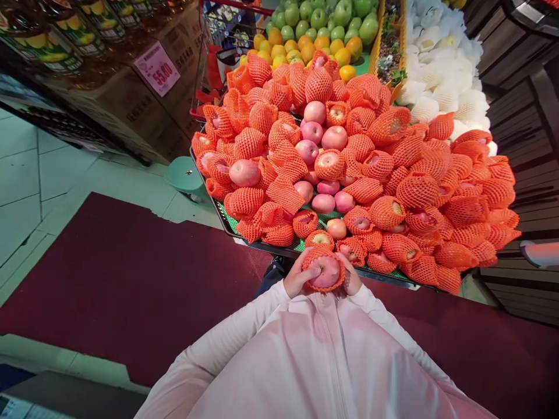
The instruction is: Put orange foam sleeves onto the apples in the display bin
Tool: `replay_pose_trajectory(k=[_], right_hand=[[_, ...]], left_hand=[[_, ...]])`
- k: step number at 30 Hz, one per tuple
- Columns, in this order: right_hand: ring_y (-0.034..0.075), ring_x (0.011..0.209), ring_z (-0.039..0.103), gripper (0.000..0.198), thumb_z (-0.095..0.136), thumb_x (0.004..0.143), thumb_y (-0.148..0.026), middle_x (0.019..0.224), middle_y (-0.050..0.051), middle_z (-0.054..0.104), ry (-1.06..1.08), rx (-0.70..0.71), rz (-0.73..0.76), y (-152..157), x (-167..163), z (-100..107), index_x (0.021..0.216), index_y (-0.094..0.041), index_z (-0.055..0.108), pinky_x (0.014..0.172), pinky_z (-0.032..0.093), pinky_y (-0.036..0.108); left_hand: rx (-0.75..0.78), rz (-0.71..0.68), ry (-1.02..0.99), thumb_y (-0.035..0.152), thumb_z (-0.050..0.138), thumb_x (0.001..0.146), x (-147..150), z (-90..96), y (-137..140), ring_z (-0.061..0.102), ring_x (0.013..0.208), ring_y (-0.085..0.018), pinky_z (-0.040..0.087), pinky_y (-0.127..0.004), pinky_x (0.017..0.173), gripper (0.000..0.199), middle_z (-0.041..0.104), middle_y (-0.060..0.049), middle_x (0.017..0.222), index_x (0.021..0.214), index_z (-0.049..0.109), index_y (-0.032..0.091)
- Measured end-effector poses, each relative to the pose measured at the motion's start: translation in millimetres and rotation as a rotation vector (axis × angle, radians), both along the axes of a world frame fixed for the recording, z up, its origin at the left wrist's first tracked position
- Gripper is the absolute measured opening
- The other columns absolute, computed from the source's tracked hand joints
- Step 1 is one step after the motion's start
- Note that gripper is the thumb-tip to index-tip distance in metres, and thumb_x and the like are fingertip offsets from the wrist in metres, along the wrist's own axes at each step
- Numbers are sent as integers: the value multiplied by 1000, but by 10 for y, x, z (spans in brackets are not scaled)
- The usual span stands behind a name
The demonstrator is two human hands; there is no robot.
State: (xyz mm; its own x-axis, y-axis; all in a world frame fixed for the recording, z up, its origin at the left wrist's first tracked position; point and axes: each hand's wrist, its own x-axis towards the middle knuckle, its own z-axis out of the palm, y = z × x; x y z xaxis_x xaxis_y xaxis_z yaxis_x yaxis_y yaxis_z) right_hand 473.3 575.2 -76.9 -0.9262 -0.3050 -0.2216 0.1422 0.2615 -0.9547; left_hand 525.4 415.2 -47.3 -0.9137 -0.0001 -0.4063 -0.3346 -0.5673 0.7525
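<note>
Close to my chest, both hands hold a pink-red apple (326, 272) in an orange foam net (320, 253). My left hand (298, 276) grips its left side, the thumb lying over the apple's bare face. From the right, my right hand (349, 277) closes round the netted side; most of its fingers are hidden behind the fruit. Just beyond my hands, a netted apple (319, 238) sits at the front edge of the heap. Several bare apples (324, 203) lie in the middle, among many apples in orange nets (421, 191).
Behind the apples are oranges (305, 51) and green apples (343, 11). Fruit in white foam nets (445, 75) lies at the back right. Cartons (144, 110) with bottles and a pink price sign (157, 68) stand left. A teal stool (186, 174) sits beside the stand, near a dark red mat (131, 291).
</note>
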Motion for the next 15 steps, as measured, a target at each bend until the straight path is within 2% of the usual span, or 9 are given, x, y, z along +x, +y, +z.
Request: replay_pose_trajectory(k=[3,6,8,9,12,15], right_hand=[[26,123,56,60,32,91,-68,137,14,53,65,-57,-62,130,52,283,128,-23,47,103,47,44],[32,139,40,90,52,78,-75,156,16,29,263,-46,112,206,85,547,147,-24,25,112,38,50],[36,143,34,110,72,66,-69,155,18,30,407,81,243,203,121,621,150,-22,20,116,33,54],[37,143,33,113,79,62,-62,153,19,33,464,152,267,191,142,624,151,-21,21,117,30,55],[36,140,38,109,83,63,-51,146,19,44,556,294,228,152,205,553,150,-21,24,116,32,56],[34,136,44,102,82,66,-46,141,18,48,589,345,181,145,248,482,148,-21,28,113,39,53]], left_hand=[[38,-32,-55,39,83,56,-25,123,29,63,100,-24,48,-37,92,69,66,-7,109,115,54,21],[-13,-81,-54,38,83,57,-77,199,59,62,97,-21,46,-34,92,67,66,-5,105,114,52,21],[-22,-117,-38,38,82,59,-109,200,84,62,98,-21,45,-34,93,68,65,-5,106,116,50,21],[-29,-130,-31,38,82,59,-123,192,96,61,99,-20,45,-34,94,67,65,-5,107,116,50,21],[-74,-167,-13,35,83,59,-156,167,120,61,102,-21,44,-35,97,67,65,-5,108,115,49,21],[-121,-219,31,32,83,61,-176,180,120,61,105,-22,45,-36,99,66,65,-7,110,116,50,19]])
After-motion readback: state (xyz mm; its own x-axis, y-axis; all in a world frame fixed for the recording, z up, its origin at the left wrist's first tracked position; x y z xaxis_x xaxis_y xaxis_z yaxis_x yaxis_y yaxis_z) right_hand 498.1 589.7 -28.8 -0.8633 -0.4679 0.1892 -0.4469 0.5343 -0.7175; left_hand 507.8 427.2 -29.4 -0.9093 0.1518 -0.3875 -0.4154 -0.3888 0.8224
